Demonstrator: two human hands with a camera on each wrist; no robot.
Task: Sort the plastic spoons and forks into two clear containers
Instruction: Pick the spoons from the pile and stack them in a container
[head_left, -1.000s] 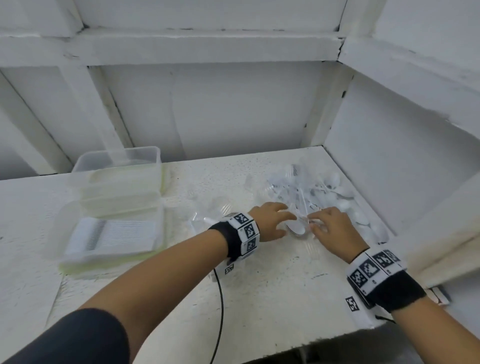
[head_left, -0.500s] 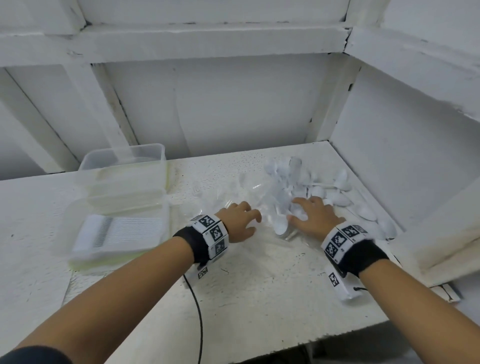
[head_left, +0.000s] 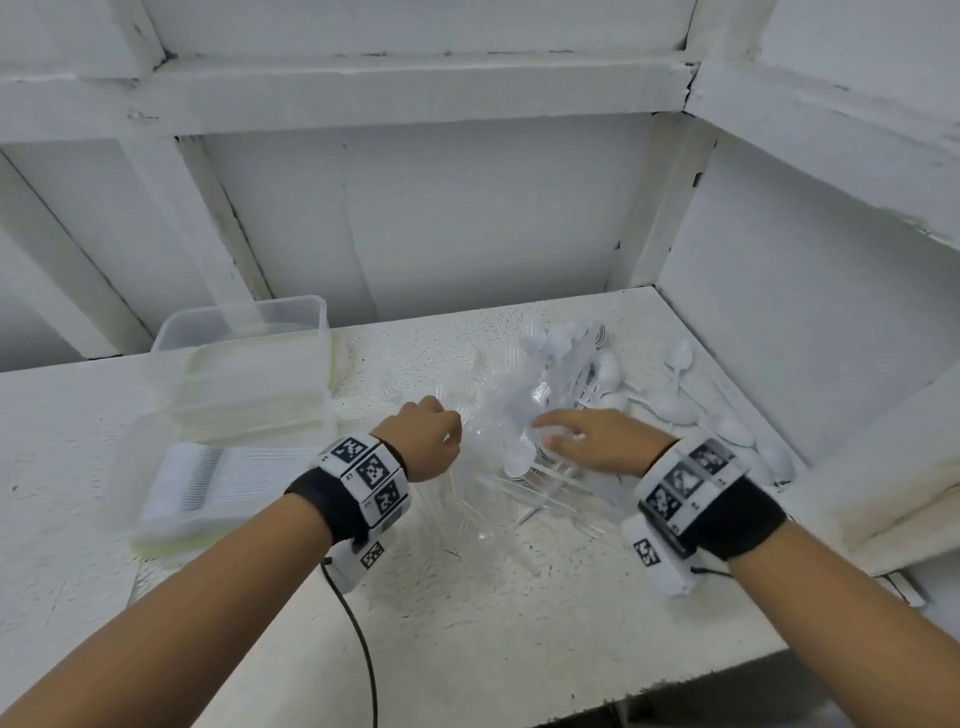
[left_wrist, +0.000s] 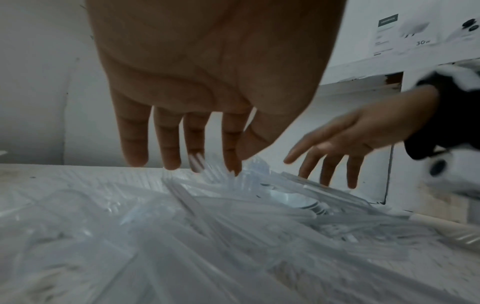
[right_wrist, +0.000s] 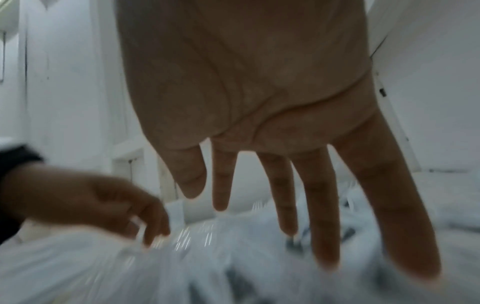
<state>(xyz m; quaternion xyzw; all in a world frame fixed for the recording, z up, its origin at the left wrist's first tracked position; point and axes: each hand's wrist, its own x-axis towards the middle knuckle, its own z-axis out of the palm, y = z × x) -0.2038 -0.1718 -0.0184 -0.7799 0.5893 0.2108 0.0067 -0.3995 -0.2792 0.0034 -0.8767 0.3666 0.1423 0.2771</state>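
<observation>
A heap of clear plastic forks (head_left: 483, 415) and white plastic spoons (head_left: 675, 405) lies on the white table (head_left: 467, 623), right of the middle. My left hand (head_left: 454, 436) hangs fingers-down at the heap's left edge. Its thumb meets the index finger (left_wrist: 233, 166) and seems to pinch a clear fork (left_wrist: 197, 162); blur hides the grip. My right hand (head_left: 550, 434) lies palm-down over the heap with fingers spread and straight (right_wrist: 285, 226), its tips touching the cutlery. One white spoon (head_left: 519, 462) lies just below it. Two clear containers stand at the left.
The upper clear container (head_left: 244, 332) sits on stacked ones; the near one (head_left: 156, 519) holds a ribbed white layer. White walls (head_left: 779, 312) close the back and right. A black cable (head_left: 358, 639) runs from my left wrist toward the table's front edge.
The hands, close together around a white spoon a second ago, have come apart. The spoon now lies on the heap, my right hand has spread flat, and my left fingers point down.
</observation>
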